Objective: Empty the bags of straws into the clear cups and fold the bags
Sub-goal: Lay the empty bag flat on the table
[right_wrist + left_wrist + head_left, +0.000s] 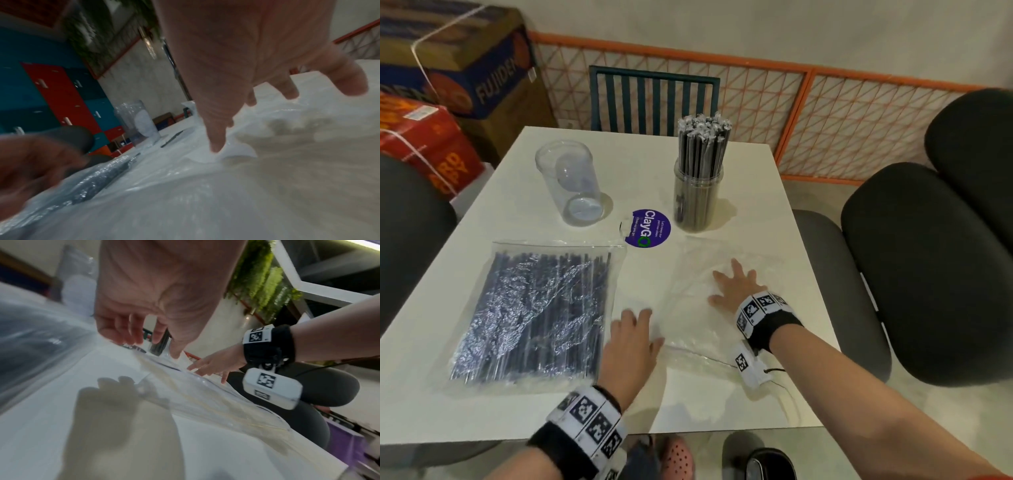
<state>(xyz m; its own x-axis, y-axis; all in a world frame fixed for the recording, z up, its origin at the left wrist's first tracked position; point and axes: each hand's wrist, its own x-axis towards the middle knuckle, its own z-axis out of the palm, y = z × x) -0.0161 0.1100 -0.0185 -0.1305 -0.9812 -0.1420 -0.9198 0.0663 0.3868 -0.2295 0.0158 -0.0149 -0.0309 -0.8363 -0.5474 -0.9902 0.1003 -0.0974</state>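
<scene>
An empty clear plastic bag (695, 291) lies flat on the white table (709, 397) in front of me. My right hand (736, 284) rests flat on its right part with fingers spread. My left hand (633, 329) lies open at the bag's left edge, fingers straight. Left of it sits a full bag of black straws (534, 315). At the back, one clear cup (698, 198) stands packed with black wrapped straws. An empty clear cup (568, 181) stands at the back left. In the right wrist view my fingertips (216, 146) touch the crinkled bag (185, 194).
A purple round sticker (649, 228) lies between the cups. A teal chair (654, 99) stands behind the table, dark padded seats (928, 267) to the right. Cardboard boxes (448, 68) are stacked at the far left. An orange mesh fence (825, 113) runs behind.
</scene>
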